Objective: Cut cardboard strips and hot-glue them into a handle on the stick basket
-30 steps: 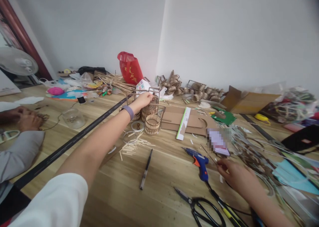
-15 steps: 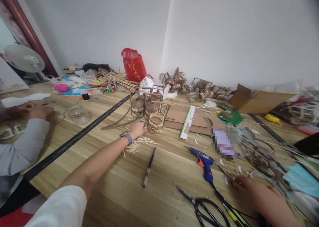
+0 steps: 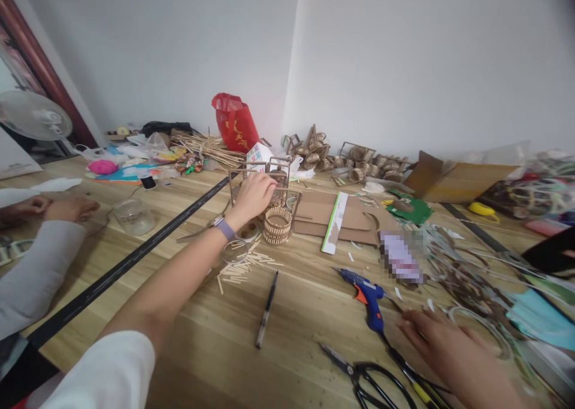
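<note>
My left hand [image 3: 254, 198] reaches over a cluster of small woven bamboo baskets with tall handles. Its fingers bend down by a lidded basket; their tips are partly hidden, so I cannot see whether they grip it. Just right of it stands an open round basket [image 3: 277, 224]. Below the wrist lie a clear ring [image 3: 235, 251] and a loose heap of short bamboo sticks [image 3: 245, 265]. At the lower right my right hand [image 3: 444, 343] rests low over the table, fingers closed at the end of a thin brown strip [image 3: 394, 303], beside the blue glue gun [image 3: 369, 295].
Black scissors [image 3: 354, 370] and a pen [image 3: 268, 310] lie in front. Cardboard sheets [image 3: 309, 211] bear a white-green strip [image 3: 335, 223]. Tangled strips [image 3: 471, 271] fill the right side. At left, a co-worker's hands [image 3: 67, 210] are near a glass jar [image 3: 135, 216].
My left hand has risen and moved away from me, from beside the open basket to over the lidded ones, uncovering the clear ring. My right hand has shifted slightly left along the strip.
</note>
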`<state>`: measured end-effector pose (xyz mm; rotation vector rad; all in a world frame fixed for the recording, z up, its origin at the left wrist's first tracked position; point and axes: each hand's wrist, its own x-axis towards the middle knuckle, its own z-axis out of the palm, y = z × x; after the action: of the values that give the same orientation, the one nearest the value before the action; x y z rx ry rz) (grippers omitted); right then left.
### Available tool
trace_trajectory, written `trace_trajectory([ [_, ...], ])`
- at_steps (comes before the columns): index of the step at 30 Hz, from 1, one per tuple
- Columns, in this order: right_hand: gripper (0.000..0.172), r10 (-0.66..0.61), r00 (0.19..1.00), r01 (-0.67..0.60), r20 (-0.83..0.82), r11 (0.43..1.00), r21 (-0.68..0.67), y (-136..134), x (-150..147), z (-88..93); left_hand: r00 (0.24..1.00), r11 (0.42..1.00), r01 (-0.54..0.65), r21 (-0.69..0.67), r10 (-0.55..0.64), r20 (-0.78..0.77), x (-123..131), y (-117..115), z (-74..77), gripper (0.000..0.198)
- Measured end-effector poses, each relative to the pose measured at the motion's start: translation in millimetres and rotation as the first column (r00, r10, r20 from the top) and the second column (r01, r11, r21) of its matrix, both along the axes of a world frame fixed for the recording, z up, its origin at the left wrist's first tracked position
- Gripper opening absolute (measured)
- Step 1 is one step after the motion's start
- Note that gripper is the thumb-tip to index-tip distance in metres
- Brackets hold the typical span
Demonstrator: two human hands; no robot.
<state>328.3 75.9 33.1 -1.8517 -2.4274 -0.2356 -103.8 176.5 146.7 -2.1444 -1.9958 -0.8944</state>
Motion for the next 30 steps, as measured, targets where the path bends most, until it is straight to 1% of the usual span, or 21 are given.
trace_trajectory([
  [1,0.030,0.010,1.000,-0.009,0.016,0.999,-0.053,-5,-14,7.9,0.998,0.997,0.067,-0.031,-0.067,0.013,5,7,11.2,0.025],
  [3,0.033,0.006,1.000,-0.004,0.018,0.993,-0.118,-13,-39,22.8,0.986,0.978,0.162,-0.132,-0.154,0.069,14,22,26.5,0.029],
  [4,0.034,-0.014,1.000,0.015,0.010,0.988,-0.153,-15,-49,28.2,0.977,0.960,0.201,-0.193,-0.183,0.107,16,28,31.0,0.030],
  [6,0.034,-0.109,0.994,0.103,-0.015,0.972,-0.209,-15,-61,32.0,0.954,0.913,0.280,-0.297,-0.229,0.195,19,39,35.3,0.029],
  [8,0.034,-0.189,0.981,0.176,-0.034,0.954,-0.241,-12,-64,27.6,0.929,0.867,0.334,-0.370,-0.237,0.284,19,46,37.2,0.032],
  [10,0.036,-0.253,0.965,0.224,-0.071,0.935,-0.275,-7,-63,18.9,0.904,0.831,0.370,-0.415,-0.220,0.366,19,49,40.1,0.034],
  [14,0.039,-0.307,0.936,0.240,-0.170,0.913,-0.329,5,-66,4.7,0.855,0.789,0.407,-0.461,-0.152,0.495,25,46,52.1,0.035],
  [17,0.027,-0.320,0.915,0.233,-0.244,0.916,-0.327,14,-70,-0.3,0.812,0.767,0.438,-0.470,-0.114,0.572,33,39,63.0,0.029],
  [20,0.017,-0.335,0.875,0.225,-0.349,0.920,-0.320,20,-67,-2.9,0.767,0.740,0.481,-0.470,-0.095,0.634,41,29,71.6,0.025],
  [24,0.014,-0.365,0.767,0.234,-0.527,0.925,-0.300,22,-49,0.2,0.710,0.710,0.535,-0.457,-0.085,0.699,56,9,77.0,0.022],
  [27,0.017,-0.342,0.663,0.208,-0.666,0.939,-0.275,14,-37,10.8,0.682,0.681,0.568,-0.462,-0.075,0.728,71,-8,76.2,0.022],
  [28,0.020,-0.322,0.617,0.191,-0.718,0.947,-0.260,8,-35,15.7,0.674,0.669,0.579,-0.466,-0.071,0.735,76,-13,75.0,0.023],
  [29,0.023,-0.299,0.546,0.165,-0.783,0.954,-0.249,2,-34,21.0,0.667,0.656,0.590,-0.470,-0.068,0.742,81,-18,73.4,0.025],
  [30,0.026,-0.275,0.445,0.131,-0.852,0.962,-0.241,-5,-35,26.6,0.661,0.641,0.601,-0.477,-0.065,0.747,86,-23,71.4,0.027],
])
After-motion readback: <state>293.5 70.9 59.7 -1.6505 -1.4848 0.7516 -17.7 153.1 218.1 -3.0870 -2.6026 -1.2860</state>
